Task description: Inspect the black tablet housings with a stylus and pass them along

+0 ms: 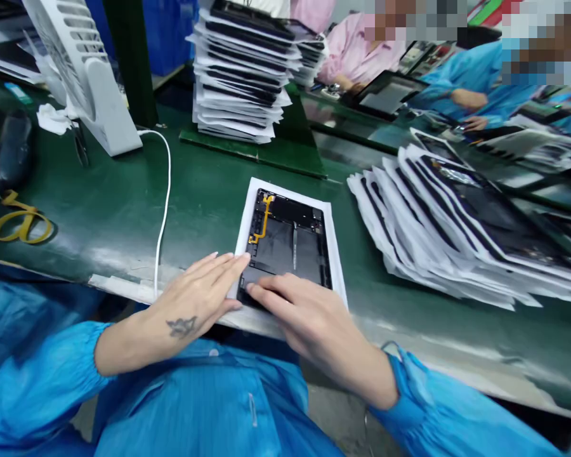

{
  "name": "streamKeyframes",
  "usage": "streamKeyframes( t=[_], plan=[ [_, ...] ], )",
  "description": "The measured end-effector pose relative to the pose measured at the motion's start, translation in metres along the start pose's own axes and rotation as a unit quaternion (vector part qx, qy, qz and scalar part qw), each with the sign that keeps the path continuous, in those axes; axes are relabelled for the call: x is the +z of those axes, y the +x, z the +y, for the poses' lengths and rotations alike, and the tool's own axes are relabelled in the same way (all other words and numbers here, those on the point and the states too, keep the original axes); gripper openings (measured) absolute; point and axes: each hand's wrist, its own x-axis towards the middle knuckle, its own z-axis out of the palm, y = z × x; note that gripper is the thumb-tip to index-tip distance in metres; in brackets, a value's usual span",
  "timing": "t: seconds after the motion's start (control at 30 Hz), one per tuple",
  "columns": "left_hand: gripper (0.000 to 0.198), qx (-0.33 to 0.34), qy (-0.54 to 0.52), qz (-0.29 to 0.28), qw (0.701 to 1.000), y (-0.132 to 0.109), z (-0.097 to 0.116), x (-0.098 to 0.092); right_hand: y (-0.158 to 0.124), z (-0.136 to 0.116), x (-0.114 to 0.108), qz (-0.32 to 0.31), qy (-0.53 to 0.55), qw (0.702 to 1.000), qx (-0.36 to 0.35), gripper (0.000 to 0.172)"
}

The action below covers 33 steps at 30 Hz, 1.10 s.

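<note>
A black tablet back housing lies inner side up on a white sheet at the table's front edge. An orange flex cable runs along its upper left side, and a slim silver strip stands out near its middle. My left hand lies with fingers stretched out flat, the tips at the housing's left edge. Over the lower part of the housing is my right hand, fingers extended, fingertips touching near the lower left corner. I see nothing held in either hand; the right palm's underside is hidden.
A white fan with a white cable stands left. Yellow tape lies further left. Stacks of panels with white sheets stand behind and right. Co-workers in pink and blue sleeves sit across the table.
</note>
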Motion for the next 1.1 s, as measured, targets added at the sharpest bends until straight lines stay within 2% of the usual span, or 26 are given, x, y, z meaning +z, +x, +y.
streamKeyframes(
  t=[0.07, 0.13, 0.17, 0.23, 0.27, 0.33, 0.4, 0.43, 0.53, 0.57, 0.63, 0.73, 0.97, 1.1],
  plan=[
    [0.045, -0.001, 0.016, 0.013, 1.000, -0.008, -0.001, -0.001, -0.014, -0.008, -0.002, 0.124, 0.038, 0.985, 0.110, 0.033],
    [0.037, 0.013, 0.030, 0.035, 0.999, -0.015, -0.002, 0.000, -0.026, -0.018, 0.000, 0.263, 0.084, 0.931, 0.237, 0.043],
    [0.036, 0.023, 0.039, 0.043, 0.998, -0.017, -0.002, 0.001, -0.030, -0.022, 0.002, 0.309, 0.126, 0.899, 0.285, 0.042],
    [0.035, 0.046, 0.058, 0.054, 0.996, -0.020, -0.003, 0.001, -0.035, -0.029, 0.009, 0.345, 0.236, 0.847, 0.327, 0.026],
    [0.034, 0.057, 0.067, 0.054, 0.995, -0.020, -0.003, 0.001, -0.036, -0.031, 0.013, 0.334, 0.283, 0.841, 0.318, 0.029],
    [0.032, 0.080, 0.084, 0.046, 0.992, -0.018, -0.002, 0.001, -0.036, -0.032, 0.020, 0.281, 0.318, 0.862, 0.278, 0.056],
    [0.032, 0.103, 0.101, 0.044, 0.989, -0.014, -0.001, 0.001, -0.036, -0.032, 0.028, 0.256, 0.287, 0.897, 0.220, 0.067],
    [0.032, 0.112, 0.109, 0.046, 0.987, -0.013, 0.000, 0.001, -0.036, -0.032, 0.033, 0.256, 0.262, 0.911, 0.190, 0.061],
    [0.032, 0.131, 0.121, 0.056, 0.982, -0.010, 0.001, 0.002, -0.037, -0.033, 0.048, 0.282, 0.185, 0.934, 0.121, 0.020],
    [0.032, 0.135, 0.120, 0.057, 0.982, -0.009, 0.001, 0.002, -0.036, -0.033, 0.053, 0.285, 0.156, 0.940, 0.108, 0.017],
    [0.032, 0.141, 0.113, 0.053, 0.982, -0.009, 0.000, 0.003, -0.035, -0.034, 0.060, 0.282, 0.109, 0.949, 0.091, 0.027],
    [0.033, 0.141, 0.101, 0.050, 0.984, -0.009, 0.000, 0.003, -0.034, -0.034, 0.063, 0.254, 0.074, 0.961, 0.086, 0.030],
    [0.035, 0.131, 0.092, 0.057, 0.985, -0.010, 0.000, 0.005, -0.037, -0.037, 0.058, 0.255, 0.060, 0.958, 0.115, 0.031],
    [0.036, 0.128, 0.088, 0.060, 0.986, -0.010, 0.001, 0.005, -0.042, -0.037, 0.060, 0.248, 0.077, 0.962, 0.081, 0.037]
  ],
)
